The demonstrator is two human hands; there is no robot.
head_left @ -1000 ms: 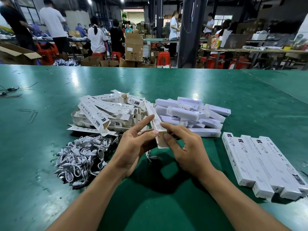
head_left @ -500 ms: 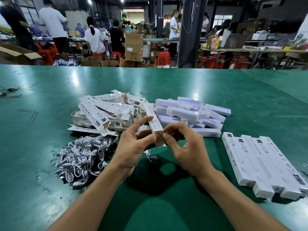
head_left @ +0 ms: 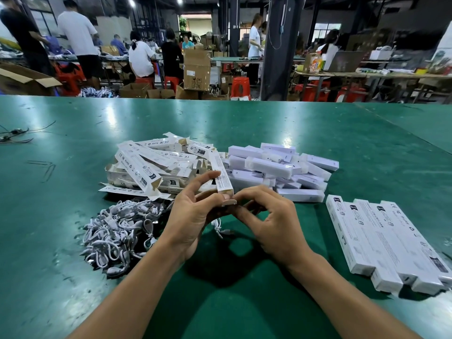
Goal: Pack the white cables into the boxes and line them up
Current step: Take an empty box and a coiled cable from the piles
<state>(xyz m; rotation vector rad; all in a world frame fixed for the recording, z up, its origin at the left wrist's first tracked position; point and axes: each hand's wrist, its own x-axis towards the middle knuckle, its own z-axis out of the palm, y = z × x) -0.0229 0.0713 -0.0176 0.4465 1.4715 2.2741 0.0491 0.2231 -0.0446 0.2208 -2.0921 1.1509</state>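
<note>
Overhead-lamp glare on the green table (head_left: 318, 133), dim background, bowed edges.

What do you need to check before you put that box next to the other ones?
1. Both hands hold the box: ok. The left hand and right hand grip its near end.
2. Is the end flap tucked in: not ok, it sticks out.
3. Cable fully inside: cannot tell; one white cable shows under the hands.
4. The row of packed boxes lies side by side: ok.
5. More to pack: ok, the cable pile sits on the left.
</note>
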